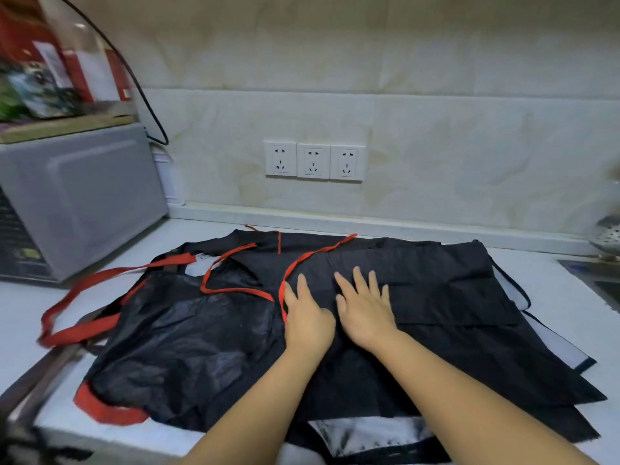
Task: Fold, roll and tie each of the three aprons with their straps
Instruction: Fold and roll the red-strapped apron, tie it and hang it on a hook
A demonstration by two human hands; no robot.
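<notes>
Bottom edge: a pale grey, black-trimmed cloth layer (369, 431) pokes out from under the pile, low in the frame.
Hands: the left hand (307, 317) and right hand (365, 310) lie side by side at centre frame. Both are flat with straight fingers, pressing the fabric and grasping nothing.
Aprons: a heap of black fabric aprons (453, 297) lies spread and overlapping on the white countertop (553, 290), with a shinier panel at lower left.
Straps: a thin red strap (235, 290) loops loosely just left of the left hand. A wide red strap (84, 297) trails off to the left edge.
Progress: early, I judge. A crease crosses the top apron, but nothing is rolled or tied, so all three remain.
Back: a grey microwave oven (84, 203) stands at the left, and three white wall sockets (313, 161) sit at centre top.
</notes>
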